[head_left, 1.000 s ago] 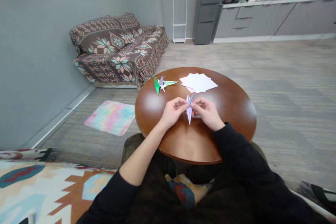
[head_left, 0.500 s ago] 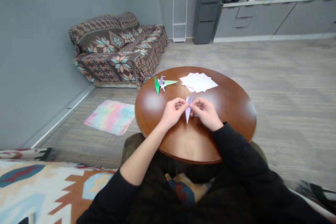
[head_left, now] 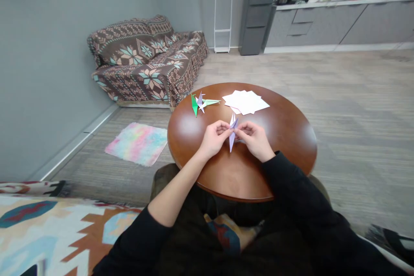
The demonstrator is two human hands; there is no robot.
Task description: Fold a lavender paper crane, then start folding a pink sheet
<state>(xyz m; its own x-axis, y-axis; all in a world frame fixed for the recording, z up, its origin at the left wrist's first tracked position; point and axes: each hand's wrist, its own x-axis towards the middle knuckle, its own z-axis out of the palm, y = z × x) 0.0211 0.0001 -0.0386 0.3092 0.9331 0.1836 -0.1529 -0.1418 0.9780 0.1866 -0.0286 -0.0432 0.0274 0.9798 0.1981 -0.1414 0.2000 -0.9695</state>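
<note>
Pinching a folded purple paper (head_left: 232,141) at its left side, the left hand (head_left: 213,139) is set with its thumb against the fingertips. The same paper is pinched at its right side by the right hand (head_left: 257,141), thumb on top and fingers curled beneath. The paper is held upright between the two hands, over the near half of a round brown table (head_left: 287,142); one narrow point is directed toward the body, and other points are spread away from it. Whether the paper is in contact with the tabletop cannot be told. The left forearm is bared to near the elbow, while the right is covered to the wrist by a black sleeve (head_left: 300,194).

Beyond the hands, a green folded paper (head_left: 194,106), a second purple one and a pale green one (head_left: 210,102) are grouped at the far left of the tabletop. To their right, white sheets (head_left: 247,101) are fanned in a stack. Farther off, a sofa (head_left: 139,60) is draped in patterned cloth.
</note>
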